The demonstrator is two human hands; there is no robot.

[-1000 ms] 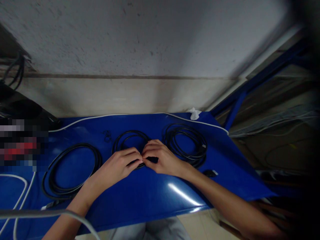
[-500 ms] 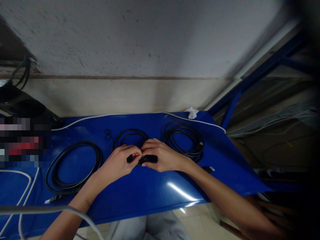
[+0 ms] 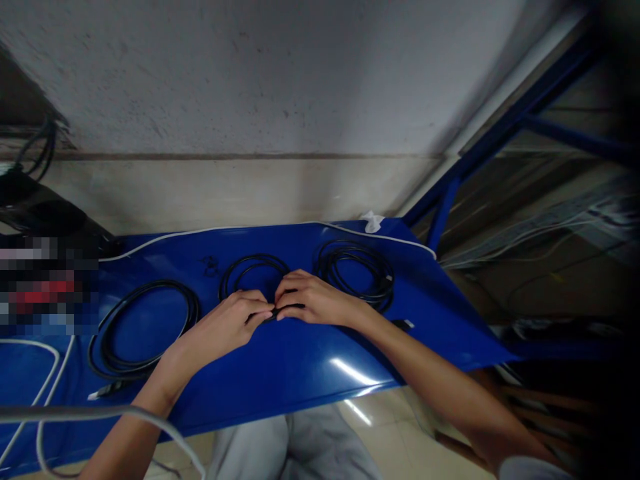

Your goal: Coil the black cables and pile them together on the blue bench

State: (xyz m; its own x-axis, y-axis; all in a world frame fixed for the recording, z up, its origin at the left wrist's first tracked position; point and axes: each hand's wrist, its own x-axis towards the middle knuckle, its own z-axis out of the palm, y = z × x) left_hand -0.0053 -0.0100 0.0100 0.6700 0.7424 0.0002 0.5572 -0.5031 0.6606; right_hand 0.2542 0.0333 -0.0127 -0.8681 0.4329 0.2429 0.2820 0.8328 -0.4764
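My left hand (image 3: 235,321) and my right hand (image 3: 311,300) meet at the near side of the middle coil of black cable (image 3: 231,273), which lies on the blue table (image 3: 280,380). The fingertips of both hands pinch together on the bundled cable there. Fingers hide the exact grip, and whether a small tie is in them I cannot tell. To the left rests another coiled black cable (image 3: 193,308) with a plug (image 3: 107,390) at its near end. Beyond my right hand sits a third black coil (image 3: 330,267), and a dark plug (image 3: 403,325) pokes out beside my right forearm.
Along the wall runs a white cable (image 3: 210,229), near a crumpled white scrap (image 3: 372,222). Thick grey-white cable (image 3: 75,413) crosses the lower left. A black device (image 3: 50,207) stands at the back left. Blue frame bars (image 3: 443,207) rise at the right.
My fingers have drawn closer together on the middle coil, and the gaps between thumbs and fingers have narrowed. The whole view has shifted slightly; the other coils lie as before.
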